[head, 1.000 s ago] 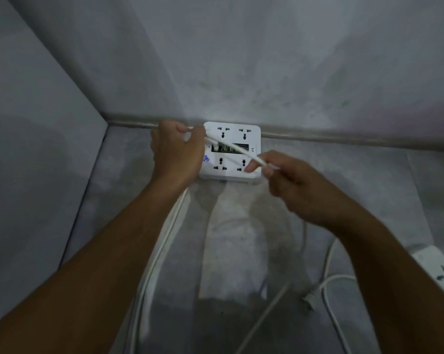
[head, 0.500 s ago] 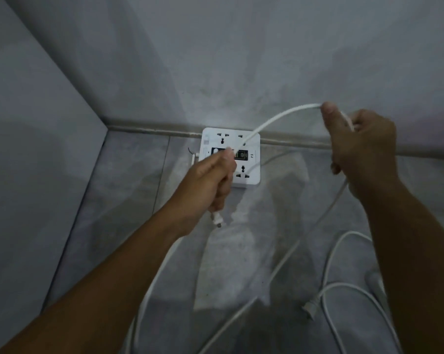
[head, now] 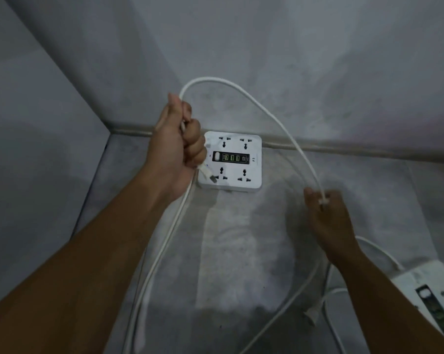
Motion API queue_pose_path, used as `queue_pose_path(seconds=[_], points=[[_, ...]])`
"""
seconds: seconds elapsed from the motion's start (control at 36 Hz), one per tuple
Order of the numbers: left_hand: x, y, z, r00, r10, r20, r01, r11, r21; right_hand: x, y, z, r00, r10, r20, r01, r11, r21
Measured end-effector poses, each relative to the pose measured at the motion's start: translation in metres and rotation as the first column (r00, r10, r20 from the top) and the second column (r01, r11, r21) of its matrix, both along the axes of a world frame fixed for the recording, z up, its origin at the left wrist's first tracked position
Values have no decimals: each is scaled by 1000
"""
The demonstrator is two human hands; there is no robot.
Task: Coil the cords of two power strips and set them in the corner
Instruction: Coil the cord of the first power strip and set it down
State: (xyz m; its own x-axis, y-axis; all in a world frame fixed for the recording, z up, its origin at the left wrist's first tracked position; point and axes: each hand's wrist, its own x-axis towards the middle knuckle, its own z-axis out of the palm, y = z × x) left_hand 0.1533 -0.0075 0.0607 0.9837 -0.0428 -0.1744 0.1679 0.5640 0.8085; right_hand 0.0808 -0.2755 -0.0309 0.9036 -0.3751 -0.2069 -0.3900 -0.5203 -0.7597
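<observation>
The square power strip (head: 232, 162) lay flat on the floor (head: 231, 251) against the wall's base. Just left of it, the left hand (head: 176, 146) clenched its white cord (head: 241, 92), which arched over to the right hand (head: 326, 213), pinched in its fingers (head: 321, 200). A second power strip (head: 431, 290) lay far right of the first.

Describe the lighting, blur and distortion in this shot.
Head view: dim, greyish light, brightest on the floor below the square power strip, darker toward the edges; right hand motion-blurred, left hand sharper; the second power strip at the lower right is soft and stretched; wide-angle lens bows the wall-floor line.
</observation>
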Motion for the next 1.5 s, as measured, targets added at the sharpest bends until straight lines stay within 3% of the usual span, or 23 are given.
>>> queue_pose_path(seconds=[0.06, 0.11, 0.17, 0.25, 0.33, 0.5, 0.58, 0.67, 0.75, 0.89, 1.06, 1.17, 1.22, 1.33, 1.39, 1.5], points=[[-6, -4, -6, 999, -17, -29, 17, 1000, 16, 9, 5, 12, 986, 27, 167, -7, 993, -119], [-12, -6, -11, 998, -29, -61, 30, 1000, 2, 17, 11, 24, 959, 154, 240, -96, 967, -234], [-15, -6, -12, 996, -31, -89, 27, 999, -44, 25, 11, 31, 943, 272, 193, -198, 922, -332], [-17, -6, -11, 994, -18, -106, 11, 997, -73, 31, 8, 38, 904, 427, 2, -389, 825, -410], [-19, -8, -10, 997, -17, -80, 16, 1000, -14, 27, 10, 48, 843, 518, -144, -536, 789, -300], [-22, -16, -14, 999, -28, 40, 19, 980, 198, 26, 17, 70, 736, 600, -314, -662, 735, -148], [-24, -18, -15, 993, -57, 99, 13, 915, 404, 27, 23, 91, 718, 610, -335, -665, 744, -72], [-26, -18, -12, 990, -70, 124, -10, 838, 546, 30, 28, 111, 728, 604, -324, -661, 744, -96], [-27, -19, -10, 988, -78, 131, -6, 840, 542, 31, 30, 124, 730, 604, -320, -666, 734, -133], [-28, -24, -13, 987, -74, 146, -22, 824, 566, 29, 32, 142, 747, 619, -244, -642, 766, -22], [-33, -34, -23, 967, -169, 189, -33, 655, 755, 32, 35, 149, 756, 651, 66, -649, 759, -57], [-36, -38, -24, 959, -179, 221, -82, 570, 818, 29, 34, 154, 808, 581, 100, -582, 759, 293], [-34, -35, -27, 972, -120, 201, -99, 568, 817, 28, 30, 156, 801, 598, 2, -543, 726, 423], [-24, -22, -31, 986, 64, 152, -158, 621, 768, 27, 23, 154, 698, 698, -161, -509, 641, 574], [-21, -17, -31, 987, 81, 136, -156, 645, 749, 26, 23, 151, 713, 689, -129, -498, 627, 598], [-24, -20, -25, 993, -7, 114, -76, 704, 706, 31, 29, 145, 834, 548, 69, -509, 713, 482]])
